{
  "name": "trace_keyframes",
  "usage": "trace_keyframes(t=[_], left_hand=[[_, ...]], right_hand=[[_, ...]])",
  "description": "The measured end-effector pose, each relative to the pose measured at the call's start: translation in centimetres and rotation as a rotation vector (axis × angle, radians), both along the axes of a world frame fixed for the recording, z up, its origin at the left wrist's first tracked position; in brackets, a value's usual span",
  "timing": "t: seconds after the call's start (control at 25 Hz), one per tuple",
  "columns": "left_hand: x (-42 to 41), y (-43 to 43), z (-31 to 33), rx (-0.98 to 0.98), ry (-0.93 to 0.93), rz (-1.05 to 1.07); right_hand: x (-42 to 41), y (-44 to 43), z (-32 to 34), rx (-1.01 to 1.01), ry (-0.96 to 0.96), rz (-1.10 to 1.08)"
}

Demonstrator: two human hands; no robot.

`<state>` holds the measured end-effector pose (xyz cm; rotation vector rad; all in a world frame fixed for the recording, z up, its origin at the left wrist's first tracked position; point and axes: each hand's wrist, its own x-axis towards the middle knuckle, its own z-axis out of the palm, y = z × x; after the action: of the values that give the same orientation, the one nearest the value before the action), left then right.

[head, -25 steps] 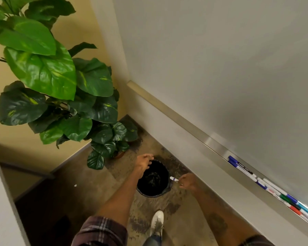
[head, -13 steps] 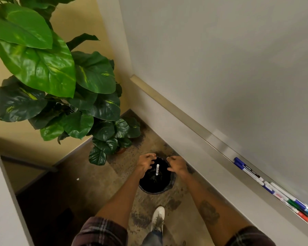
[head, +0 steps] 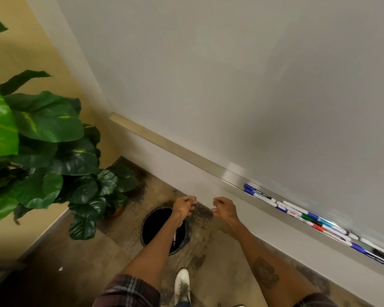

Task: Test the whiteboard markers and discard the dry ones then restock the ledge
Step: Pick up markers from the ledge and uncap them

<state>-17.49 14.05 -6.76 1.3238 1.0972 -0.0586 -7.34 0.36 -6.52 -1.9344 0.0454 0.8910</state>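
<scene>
We hold our left hand [head: 184, 206] and right hand [head: 224, 208] empty, loosely curled, by the black bin [head: 153, 226], probably free for the markers [head: 315, 222] on the ledge [head: 186, 155]

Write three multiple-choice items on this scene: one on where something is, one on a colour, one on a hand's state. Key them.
1. Where does the black bin stand?
A. on a chair
B. on the floor, below the left hand
C. on a desk

2. What colour is the cap of the end marker, nearest the bare stretch of the ledge?
A. yellow
B. orange
C. blue

3. What is the right hand doing?
A. holding nothing, fingers loosely curled
B. gripping a marker
C. pressing flat on the whiteboard

Key:
1 B: its round rim sits on the stained floor, partly behind that hand's forearm.
2 C: the cap at that end of the row is blue.
3 A: no marker shows in the curled fingers, which hang in the air.
</scene>
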Motion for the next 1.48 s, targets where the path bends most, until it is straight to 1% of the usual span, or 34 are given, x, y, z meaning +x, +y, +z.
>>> trace_keyframes(t=[0.16, 0.28, 0.4, 0.6, 0.88, 1.08, 1.16, 1.24, 1.28, 1.4, 1.48], left_hand=[[4.3, -4.1, 0.3, -0.001, -0.046, -0.093], [7.2, -6.8, 0.7, 0.025, -0.096, -0.166], [9.8, -8.6, 1.0, 0.027, -0.137, -0.219], [13.9, -9.8, 0.5, 0.071, -0.118, -0.309], [16.9, -10.6, 0.4, 0.044, -0.049, -0.450], [17.5, -10.8, 0.1, -0.005, -0.020, -0.486], [17.8, -10.4, 0.0, -0.030, -0.007, -0.484], [17.7, -10.1, 0.2, -0.041, -0.045, -0.435], [17.6, -10.1, 0.5, -0.023, -0.084, -0.392], [17.3, -10.2, 1.2, 0.117, -0.211, -0.234], [17.2, -10.2, 1.8, 0.139, -0.287, -0.103]], right_hand=[[3.4, -6.4, 0.1, 0.038, -0.077, -0.211], [5.4, -10.2, -0.2, 0.015, -0.120, -0.360], [6.9, -12.8, -0.1, 0.012, -0.106, -0.452], [9.0, -14.6, -0.3, 0.037, -0.012, -0.466], [10.1, -14.7, -1.0, 0.104, 0.066, -0.475], [10.4, -14.6, -0.5, 0.152, 0.110, -0.452], [10.6, -14.7, -0.4, 0.180, 0.148, -0.463], [10.6, -14.8, 0.0, 0.225, 0.162, -0.498], [10.5, -14.7, 0.3, 0.249, 0.146, -0.515], [10.3, -14.3, 1.0, 0.306, 0.054, -0.588], [10.1, -14.0, 1.5, 0.368, 0.027, -0.650]])
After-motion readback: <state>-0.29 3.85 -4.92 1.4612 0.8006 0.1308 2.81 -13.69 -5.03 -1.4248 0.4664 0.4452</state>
